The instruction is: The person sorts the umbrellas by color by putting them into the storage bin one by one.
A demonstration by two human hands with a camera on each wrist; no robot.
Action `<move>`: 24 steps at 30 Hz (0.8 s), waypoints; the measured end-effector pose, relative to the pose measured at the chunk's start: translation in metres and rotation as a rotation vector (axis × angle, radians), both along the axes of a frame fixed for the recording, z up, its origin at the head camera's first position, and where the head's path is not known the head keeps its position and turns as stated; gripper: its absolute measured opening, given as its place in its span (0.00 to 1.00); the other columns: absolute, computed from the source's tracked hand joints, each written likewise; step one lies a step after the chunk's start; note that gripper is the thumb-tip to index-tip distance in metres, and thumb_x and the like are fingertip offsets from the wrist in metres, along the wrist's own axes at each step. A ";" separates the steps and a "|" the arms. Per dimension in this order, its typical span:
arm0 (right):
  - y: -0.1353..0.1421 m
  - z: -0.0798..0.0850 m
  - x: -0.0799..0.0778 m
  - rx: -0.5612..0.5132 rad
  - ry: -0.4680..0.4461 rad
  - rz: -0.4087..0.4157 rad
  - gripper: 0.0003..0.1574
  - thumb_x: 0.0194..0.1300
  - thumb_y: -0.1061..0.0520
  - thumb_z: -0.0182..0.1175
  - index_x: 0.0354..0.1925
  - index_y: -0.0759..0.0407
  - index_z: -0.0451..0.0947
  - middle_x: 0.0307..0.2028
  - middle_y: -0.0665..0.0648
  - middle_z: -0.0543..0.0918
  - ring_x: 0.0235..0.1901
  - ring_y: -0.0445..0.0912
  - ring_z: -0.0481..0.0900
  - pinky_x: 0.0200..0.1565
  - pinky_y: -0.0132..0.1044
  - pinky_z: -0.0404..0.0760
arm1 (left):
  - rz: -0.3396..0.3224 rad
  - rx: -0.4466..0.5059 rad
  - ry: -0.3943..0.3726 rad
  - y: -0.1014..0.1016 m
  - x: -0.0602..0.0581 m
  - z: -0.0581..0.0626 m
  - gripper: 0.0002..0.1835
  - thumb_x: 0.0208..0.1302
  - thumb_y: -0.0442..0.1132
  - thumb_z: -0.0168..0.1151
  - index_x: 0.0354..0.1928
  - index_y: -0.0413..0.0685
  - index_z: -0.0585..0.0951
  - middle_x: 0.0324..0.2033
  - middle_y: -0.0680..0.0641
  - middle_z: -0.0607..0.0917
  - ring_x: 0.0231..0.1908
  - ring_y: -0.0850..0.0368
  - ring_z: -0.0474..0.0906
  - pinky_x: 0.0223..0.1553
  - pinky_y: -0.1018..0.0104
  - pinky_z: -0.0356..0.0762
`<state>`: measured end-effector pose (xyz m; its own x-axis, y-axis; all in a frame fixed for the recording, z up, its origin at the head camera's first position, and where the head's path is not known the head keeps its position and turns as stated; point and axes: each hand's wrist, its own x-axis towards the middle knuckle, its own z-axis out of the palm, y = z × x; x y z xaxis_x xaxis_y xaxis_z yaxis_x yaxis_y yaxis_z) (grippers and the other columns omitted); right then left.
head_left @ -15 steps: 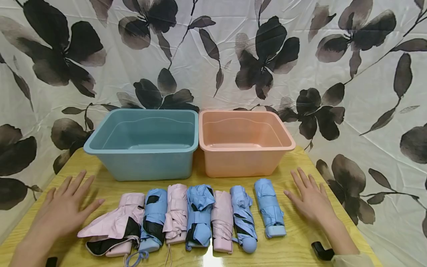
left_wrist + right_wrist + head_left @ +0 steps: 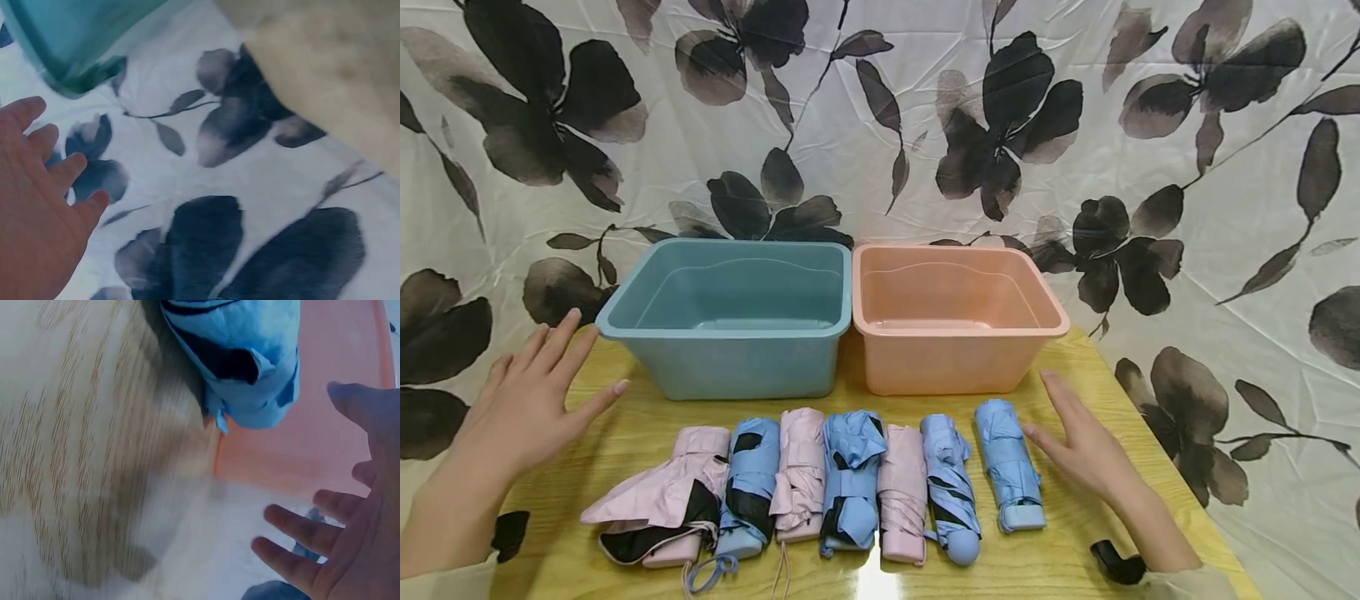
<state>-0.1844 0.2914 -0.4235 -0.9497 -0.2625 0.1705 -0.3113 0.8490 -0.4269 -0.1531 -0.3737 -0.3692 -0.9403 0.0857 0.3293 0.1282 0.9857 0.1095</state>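
Note:
In the head view my left hand (image 2: 523,400) is raised at the table's left side, fingers spread and holding nothing, its fingertips close to the corner of the teal bin (image 2: 730,362). My right hand (image 2: 1090,446), fingers extended, hovers just right of the rightmost blue folded umbrella (image 2: 1011,467). A row of folded umbrellas runs leftward from there: a blue one with a round handle (image 2: 951,483), a slim pink one (image 2: 902,492), and several more blue and pink ones. At the left end lies a loosely folded pink umbrella (image 2: 655,496) with black lining showing.
An orange bin (image 2: 955,362) stands beside the teal one at the back of the wooden table (image 2: 1105,400). Behind them hangs a floral cloth (image 2: 895,100). Wrist cords, such as a blue loop (image 2: 711,575), trail toward the front edge.
My left hand has risen and moved forward, toward the teal bin. My right hand has shifted slightly left, nearer the rightmost blue umbrella. The umbrellas and bins stay put.

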 end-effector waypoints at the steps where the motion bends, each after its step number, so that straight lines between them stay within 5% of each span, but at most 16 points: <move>1: -0.001 0.000 -0.001 -0.004 -0.009 0.013 0.55 0.77 0.37 0.58 0.85 0.50 0.41 0.81 0.67 0.51 0.76 0.70 0.58 0.67 0.74 0.63 | 0.001 0.006 -0.003 0.002 -0.003 0.005 0.51 0.75 0.65 0.53 0.84 0.44 0.43 0.83 0.40 0.34 0.80 0.32 0.28 0.72 0.21 0.31; 8: -0.009 -0.006 -0.008 -0.023 -0.064 0.095 0.53 0.75 0.41 0.63 0.83 0.60 0.51 0.77 0.70 0.62 0.52 0.59 0.84 0.54 0.61 0.82 | -0.033 0.016 -0.031 0.012 -0.029 0.031 0.50 0.76 0.64 0.53 0.84 0.44 0.44 0.83 0.38 0.37 0.80 0.30 0.31 0.72 0.21 0.31; 15: -0.016 -0.012 -0.016 -0.040 -0.174 0.140 0.53 0.73 0.40 0.64 0.81 0.63 0.54 0.73 0.70 0.69 0.39 0.40 0.80 0.47 0.46 0.82 | -0.068 -0.026 -0.171 0.014 -0.057 0.045 0.53 0.75 0.68 0.51 0.82 0.37 0.47 0.81 0.31 0.42 0.78 0.23 0.38 0.69 0.19 0.37; 17: -0.018 -0.013 -0.018 -0.031 -0.183 0.156 0.54 0.73 0.38 0.64 0.81 0.64 0.55 0.73 0.71 0.68 0.40 0.42 0.79 0.48 0.47 0.81 | -0.067 -0.045 -0.218 0.015 -0.065 0.048 0.54 0.75 0.70 0.49 0.82 0.34 0.47 0.81 0.30 0.42 0.77 0.21 0.40 0.69 0.19 0.38; 20: -0.021 -0.015 -0.019 -0.023 -0.180 0.166 0.55 0.72 0.37 0.65 0.80 0.65 0.56 0.73 0.73 0.67 0.54 0.56 0.81 0.59 0.57 0.79 | -0.072 -0.048 -0.276 0.016 -0.074 0.051 0.55 0.75 0.71 0.46 0.81 0.31 0.46 0.80 0.28 0.41 0.76 0.20 0.41 0.70 0.20 0.37; 24: -0.023 -0.017 -0.019 -0.035 -0.182 0.165 0.58 0.69 0.37 0.67 0.80 0.66 0.55 0.73 0.76 0.64 0.72 0.71 0.65 0.67 0.69 0.68 | -0.086 -0.031 -0.320 0.019 -0.082 0.050 0.56 0.76 0.71 0.43 0.80 0.27 0.43 0.79 0.24 0.40 0.77 0.21 0.40 0.72 0.23 0.38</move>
